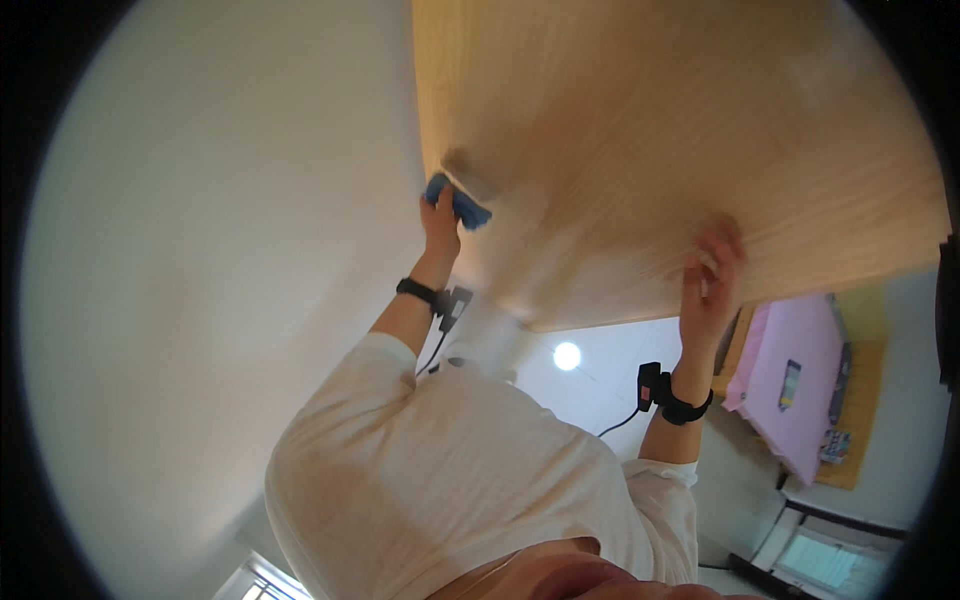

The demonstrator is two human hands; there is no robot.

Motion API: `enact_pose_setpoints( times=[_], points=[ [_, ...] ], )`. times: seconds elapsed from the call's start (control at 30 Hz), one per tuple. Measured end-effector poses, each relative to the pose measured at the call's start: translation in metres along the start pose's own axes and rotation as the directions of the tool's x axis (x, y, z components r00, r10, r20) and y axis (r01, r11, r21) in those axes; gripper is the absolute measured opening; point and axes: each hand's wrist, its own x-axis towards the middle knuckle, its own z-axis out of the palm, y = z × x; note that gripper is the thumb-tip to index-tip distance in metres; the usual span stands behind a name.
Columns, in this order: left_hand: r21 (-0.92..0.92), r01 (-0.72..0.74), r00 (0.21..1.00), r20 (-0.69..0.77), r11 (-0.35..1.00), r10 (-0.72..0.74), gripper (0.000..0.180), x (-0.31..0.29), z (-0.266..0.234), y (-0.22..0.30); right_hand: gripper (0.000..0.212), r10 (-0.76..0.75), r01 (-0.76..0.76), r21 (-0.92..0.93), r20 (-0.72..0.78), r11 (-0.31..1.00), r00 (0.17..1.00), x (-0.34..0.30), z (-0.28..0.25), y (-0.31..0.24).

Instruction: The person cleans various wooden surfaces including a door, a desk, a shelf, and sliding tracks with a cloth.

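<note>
Head view: my left hand (440,225) grips blue cloth (468,210) by the wooden board's (620,130) left edge; right hand (712,285) loosely spread, blurred, near edge, contact unclear.

Pale wall (220,220) crowds your left hand (438,226) and its blue cloth (470,211), so not much room out that side. You've got an open lane across the wood-grain board (590,200) toward your right hand (710,304).
</note>
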Motion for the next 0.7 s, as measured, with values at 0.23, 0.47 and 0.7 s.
enact_pose_setpoints(
  times=[0.23, 0.47, 0.7],
  points=[
    [0.458, -0.497, 0.788, -0.117, 0.737, 0.604, 0.049, 0.051, 0.049, 0.036, 0.035, -0.503, 0.353, -0.588, -0.108, 0.728, 0.858, 0.056, 0.021, -0.056],
    [0.289, -0.172, 0.782, -0.541, 0.942, 0.309, 0.064, 0.044, 0.031, -0.009, 0.052, -0.502, 0.289, -0.857, 0.042, 0.426, 0.864, 0.082, 0.035, -0.059],
    [0.274, 0.282, 0.73, -0.683, 0.92, -0.02, 0.064, 0.05, 0.0, -0.046, 0.055, -0.596, 0.313, -0.876, 0.037, 0.367, 0.802, 0.09, 0.043, -0.035]
  ],
)
